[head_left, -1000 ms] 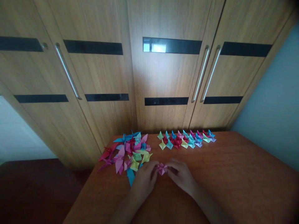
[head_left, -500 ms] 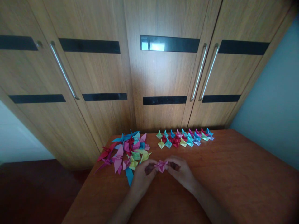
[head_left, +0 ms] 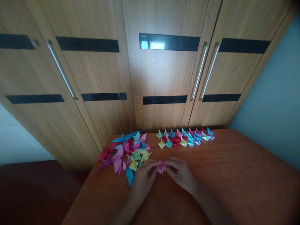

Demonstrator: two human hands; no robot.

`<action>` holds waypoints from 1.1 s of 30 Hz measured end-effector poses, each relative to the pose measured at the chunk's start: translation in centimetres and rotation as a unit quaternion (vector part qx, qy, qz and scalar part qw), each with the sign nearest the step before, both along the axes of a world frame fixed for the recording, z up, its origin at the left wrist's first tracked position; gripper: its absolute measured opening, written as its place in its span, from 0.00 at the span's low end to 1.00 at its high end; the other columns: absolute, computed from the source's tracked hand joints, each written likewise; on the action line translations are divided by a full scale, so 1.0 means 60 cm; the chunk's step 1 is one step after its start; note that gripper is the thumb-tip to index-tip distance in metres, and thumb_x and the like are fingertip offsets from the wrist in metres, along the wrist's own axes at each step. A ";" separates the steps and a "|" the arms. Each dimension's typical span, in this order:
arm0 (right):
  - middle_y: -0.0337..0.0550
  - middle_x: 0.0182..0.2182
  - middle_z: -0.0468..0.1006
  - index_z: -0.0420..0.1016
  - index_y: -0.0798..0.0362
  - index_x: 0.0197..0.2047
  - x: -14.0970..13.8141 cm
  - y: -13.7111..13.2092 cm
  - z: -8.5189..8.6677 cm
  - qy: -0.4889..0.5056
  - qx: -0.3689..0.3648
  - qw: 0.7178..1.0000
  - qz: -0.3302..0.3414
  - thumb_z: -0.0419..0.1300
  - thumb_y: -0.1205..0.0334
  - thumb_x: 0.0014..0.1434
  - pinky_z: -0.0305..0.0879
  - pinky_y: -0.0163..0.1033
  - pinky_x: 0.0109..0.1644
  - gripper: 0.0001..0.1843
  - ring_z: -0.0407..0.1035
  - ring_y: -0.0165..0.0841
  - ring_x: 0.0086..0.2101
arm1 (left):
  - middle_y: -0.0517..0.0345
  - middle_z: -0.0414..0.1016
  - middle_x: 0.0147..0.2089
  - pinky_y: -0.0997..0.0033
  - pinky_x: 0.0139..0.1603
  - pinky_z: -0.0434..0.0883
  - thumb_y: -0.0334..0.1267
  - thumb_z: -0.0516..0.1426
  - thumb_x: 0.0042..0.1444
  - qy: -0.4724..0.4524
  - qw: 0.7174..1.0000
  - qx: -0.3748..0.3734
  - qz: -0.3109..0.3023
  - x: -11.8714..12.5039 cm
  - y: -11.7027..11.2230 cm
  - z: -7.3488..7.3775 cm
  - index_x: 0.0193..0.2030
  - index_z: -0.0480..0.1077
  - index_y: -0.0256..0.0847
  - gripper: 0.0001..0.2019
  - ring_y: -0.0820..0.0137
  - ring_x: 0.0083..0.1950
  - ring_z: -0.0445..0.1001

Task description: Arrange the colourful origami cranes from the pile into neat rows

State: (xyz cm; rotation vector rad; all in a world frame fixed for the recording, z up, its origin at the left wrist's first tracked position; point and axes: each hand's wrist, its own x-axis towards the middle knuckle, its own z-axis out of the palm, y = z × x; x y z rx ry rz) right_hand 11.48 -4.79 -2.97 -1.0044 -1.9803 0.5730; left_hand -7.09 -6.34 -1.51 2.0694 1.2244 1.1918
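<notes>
Pinching a little pink folded paper piece (head_left: pixel 160 167) from both sides, with left hand (head_left: pixel 143 178) at one edge and right hand (head_left: pixel 181 175) at the other. Using thumb and index fingertip on each side, by the look of it, with a small gap showing between left thumb and index finger further back. Can't really tell the pose of the remaining fingers, mostly tucked behind or lost in shade.

As for the paper: reads as a tiny star or flower, all points and creases. Shows lighter pink along the raised folds and a deeper, rosier pink down in the creases. Tapers to a point at the bottom, fans out toward both hands and peaks again at the top. Too small and soft-looking to trace every fold, tbh. Sits right between the two hands, over the near part of the reddish-brown table (head_left: pixel 225 175). Can't tell whether touching the wood or lifted just above.

Got a messy heap of folded paper cranes (head_left: pixel 118 159) just beside left hand, in pink, red, blue, yellow and pale green, overlapping every which way. Also spotting a blue paper piece (head_left: pixel 129 177) close to left wrist. Further back, seeing tidy rows of small pointed paper pieces (head_left: pixel 168 143) in mixed colours, well apart from both hands. Behind all that, facing a wooden wardrobe (head_left: pixel 164 75) with long metal handles (head_left: pixel 61 70).
</notes>
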 end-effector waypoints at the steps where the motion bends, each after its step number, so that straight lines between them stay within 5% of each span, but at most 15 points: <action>1: 0.39 0.26 0.71 0.76 0.48 0.37 0.000 0.000 -0.001 -0.006 0.002 1.000 0.003 0.55 0.58 0.59 0.60 0.32 0.29 0.09 0.64 0.28 0.25 | 0.55 0.76 0.40 0.64 0.46 0.72 0.28 0.55 0.53 0.004 1.000 0.001 0.000 0.000 0.000 0.000 0.38 0.73 0.44 0.10 0.67 0.43 0.74; 12: 0.40 0.27 0.72 0.75 0.49 0.35 -0.005 -0.009 0.006 -0.071 0.019 0.997 -0.003 0.53 0.60 0.61 0.59 0.33 0.31 0.10 0.65 0.29 0.27 | 0.55 0.74 0.39 0.67 0.44 0.70 0.28 0.53 0.55 0.046 0.999 -0.009 -0.011 0.002 -0.006 0.008 0.36 0.72 0.42 0.08 0.67 0.41 0.73; 25: 0.40 0.30 0.79 0.78 0.49 0.33 0.039 0.015 0.020 0.009 -0.027 0.999 -0.016 0.55 0.56 0.59 0.66 0.34 0.35 0.11 0.71 0.31 0.30 | 0.57 0.76 0.36 0.72 0.38 0.69 0.35 0.53 0.56 -0.003 0.997 -0.053 0.053 -0.011 0.003 0.003 0.34 0.73 0.42 0.07 0.69 0.37 0.73; 29: 0.42 0.31 0.80 0.78 0.51 0.34 0.091 0.033 0.013 0.044 -0.007 0.993 -0.112 0.56 0.52 0.57 0.67 0.35 0.35 0.13 0.72 0.33 0.31 | 0.57 0.75 0.35 0.73 0.35 0.68 0.37 0.52 0.57 0.006 0.996 -0.069 0.058 -0.007 0.000 0.003 0.34 0.73 0.41 0.08 0.69 0.35 0.72; 33: 0.46 0.30 0.80 0.77 0.56 0.36 0.191 0.062 0.001 0.093 0.007 0.940 -0.328 0.55 0.45 0.54 0.66 0.35 0.32 0.22 0.72 0.36 0.29 | 0.58 0.75 0.34 0.74 0.37 0.67 0.35 0.52 0.57 0.023 0.997 -0.074 0.017 0.005 -0.011 0.004 0.33 0.73 0.41 0.08 0.70 0.36 0.72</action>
